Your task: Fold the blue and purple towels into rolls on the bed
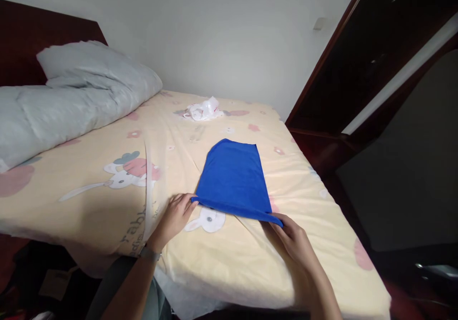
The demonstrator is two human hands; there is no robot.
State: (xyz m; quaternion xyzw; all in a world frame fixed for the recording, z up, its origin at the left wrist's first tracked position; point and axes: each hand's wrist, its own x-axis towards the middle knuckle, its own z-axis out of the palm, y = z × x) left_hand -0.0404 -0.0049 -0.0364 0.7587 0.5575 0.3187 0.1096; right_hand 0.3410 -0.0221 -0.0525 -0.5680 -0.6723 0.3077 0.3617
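Observation:
A blue cloth [234,174] lies flat on the bed, with its near edge folded into a narrow strip and slightly lifted. My left hand [177,212] pinches the left end of that edge between thumb and fingers. At the opposite end, my right hand [291,234] grips the right corner, its thumb under the strip and some fingers hidden. The cloth's far edge rests on the sheet, its far left corner looking cut or folded at a slant.
The bed sheet [250,267] has rabbit and carrot prints. A crumpled white plastic bag [204,110] lies farther back. A grey quilt [82,93] is bunched at the left by the dark headboard [46,29]. Dark wooden furniture [358,57] stands beyond the bed's right edge.

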